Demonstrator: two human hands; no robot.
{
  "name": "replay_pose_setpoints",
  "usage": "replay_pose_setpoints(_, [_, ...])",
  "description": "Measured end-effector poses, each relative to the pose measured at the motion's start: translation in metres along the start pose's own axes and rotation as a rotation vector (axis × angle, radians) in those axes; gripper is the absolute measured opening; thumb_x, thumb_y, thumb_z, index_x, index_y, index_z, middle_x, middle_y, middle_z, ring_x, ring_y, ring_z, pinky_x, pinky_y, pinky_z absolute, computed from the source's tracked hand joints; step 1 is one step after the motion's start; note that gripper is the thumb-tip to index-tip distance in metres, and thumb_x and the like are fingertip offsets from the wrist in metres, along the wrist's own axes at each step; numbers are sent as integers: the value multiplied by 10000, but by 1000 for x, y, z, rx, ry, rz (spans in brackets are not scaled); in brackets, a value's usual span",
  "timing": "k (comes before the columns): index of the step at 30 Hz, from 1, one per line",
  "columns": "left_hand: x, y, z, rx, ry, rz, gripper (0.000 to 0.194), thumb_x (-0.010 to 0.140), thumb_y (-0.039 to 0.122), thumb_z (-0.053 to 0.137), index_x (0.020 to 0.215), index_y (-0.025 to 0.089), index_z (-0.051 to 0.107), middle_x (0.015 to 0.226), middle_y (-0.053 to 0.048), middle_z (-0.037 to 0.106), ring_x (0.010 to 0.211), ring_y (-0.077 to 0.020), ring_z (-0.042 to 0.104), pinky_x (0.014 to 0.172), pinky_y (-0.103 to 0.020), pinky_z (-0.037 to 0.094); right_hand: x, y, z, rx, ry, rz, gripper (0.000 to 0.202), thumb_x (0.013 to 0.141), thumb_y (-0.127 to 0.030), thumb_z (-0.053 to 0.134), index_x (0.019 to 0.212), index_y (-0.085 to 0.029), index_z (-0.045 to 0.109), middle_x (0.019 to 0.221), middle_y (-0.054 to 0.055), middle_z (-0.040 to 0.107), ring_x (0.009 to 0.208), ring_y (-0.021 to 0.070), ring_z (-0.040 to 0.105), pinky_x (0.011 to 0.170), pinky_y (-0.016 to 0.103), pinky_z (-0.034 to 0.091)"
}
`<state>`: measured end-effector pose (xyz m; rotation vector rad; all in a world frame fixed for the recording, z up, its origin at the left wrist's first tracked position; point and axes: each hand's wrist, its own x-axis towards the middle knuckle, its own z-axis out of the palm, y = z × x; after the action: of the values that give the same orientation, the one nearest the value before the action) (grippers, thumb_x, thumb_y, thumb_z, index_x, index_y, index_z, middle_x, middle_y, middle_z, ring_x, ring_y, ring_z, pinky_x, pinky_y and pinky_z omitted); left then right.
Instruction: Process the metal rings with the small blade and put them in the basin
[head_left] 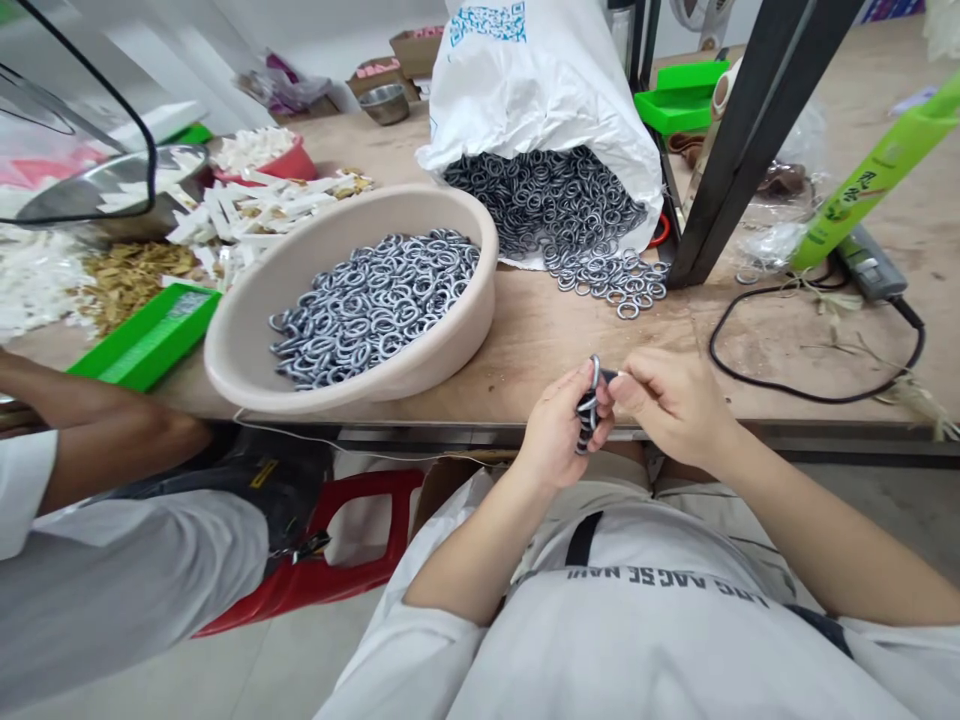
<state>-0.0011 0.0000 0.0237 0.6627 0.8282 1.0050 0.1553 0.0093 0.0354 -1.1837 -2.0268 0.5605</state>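
Several grey metal rings are held in my left hand, its fingers wrapped around them just past the table's front edge. One ring stands up between thumb and fingertips. Close beside it, my right hand is closed in a pinch against the left fingertips. A small dark piece shows between the two hands, with a bit of white at the right thumb; what it is I cannot make out. To the left sits a beige basin with a heap of similar rings in it.
A white sack lies open, rings spilling onto the table. A dark metal post rises right of it. A corded device lies at right. Left are a green tray, white pieces and a co-worker's arm.
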Motion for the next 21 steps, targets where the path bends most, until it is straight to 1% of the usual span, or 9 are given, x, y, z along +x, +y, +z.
replay_pose_setpoints(2, [0, -1, 1, 3, 15, 4, 415, 814, 536, 672, 715, 173, 496, 571, 52, 471, 368, -50, 416, 331, -187, 227, -5, -4, -2, -112, -54, -28, 443, 995, -499, 434, 681, -198, 514, 679, 18, 539, 624, 138, 467, 600, 302, 266])
replay_pose_setpoints(5, [-1, -2, 2, 9, 17, 6, 423, 803, 539, 685, 713, 175, 489, 558, 57, 473, 362, -51, 423, 331, -185, 231, -9, -7, -3, -182, -84, -18, 447, 992, -513, 423, 684, -201, 510, 687, 26, 555, 626, 145, 475, 599, 308, 255])
replay_pose_setpoints(10, [-4, 0, 3, 17, -9, -12, 403, 814, 519, 684, 722, 175, 496, 555, 61, 477, 360, -47, 425, 327, -177, 231, -11, -5, -2, -211, -52, -49, 446, 994, -510, 418, 687, -202, 512, 668, 26, 550, 619, 149, 469, 596, 312, 237])
replay_pose_setpoints(15, [-6, 1, 6, 16, -2, -20, 421, 807, 538, 686, 720, 171, 499, 556, 58, 473, 359, -47, 423, 326, -175, 227, -14, -2, -1, -246, -11, -89, 442, 989, -505, 434, 682, -198, 514, 657, 22, 533, 604, 144, 439, 589, 315, 224])
replay_pose_setpoints(18, [-6, 0, 6, 24, -21, -16, 407, 828, 526, 669, 721, 171, 500, 552, 58, 467, 360, -48, 422, 327, -174, 224, -14, -2, -3, -244, -13, -90, 447, 992, -502, 425, 677, -198, 513, 653, 21, 533, 606, 143, 439, 591, 312, 232])
replay_pose_setpoints(21, [-5, -1, 4, 42, -30, -13, 398, 833, 518, 663, 720, 172, 500, 560, 53, 474, 364, -49, 425, 332, -176, 230, -13, -3, -4, -204, -41, -70, 451, 994, -504, 418, 671, -200, 503, 649, 22, 540, 605, 143, 450, 590, 308, 238])
